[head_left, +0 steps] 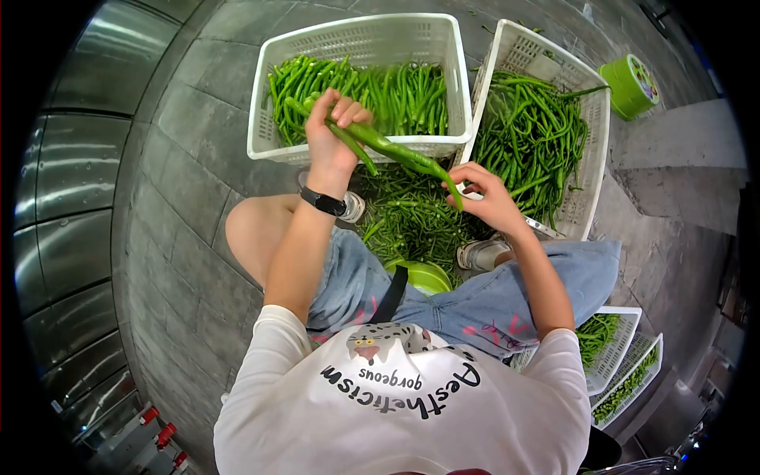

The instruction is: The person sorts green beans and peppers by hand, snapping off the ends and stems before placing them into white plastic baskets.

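My left hand (332, 138), a dark watch on its wrist, is closed around a few long green chili peppers (392, 149) that slant down to the right. At the lower right end of these peppers, my right hand (488, 198) pinches a narrow tip between thumb and fingers. Just beyond my left hand stands a white plastic crate (360, 30) with green peppers laid mostly lengthwise in it. A second white crate (590, 178), to the right, holds a looser tangle of green peppers (530, 131).
Between my feet lies a heap of green stems and scraps (416, 218), with a green bowl or stool (423, 277) below it. A green tub (629, 87) stands at upper right. More crates of green pieces (625, 356) sit at lower right. Metal panels (75, 198) line the left.
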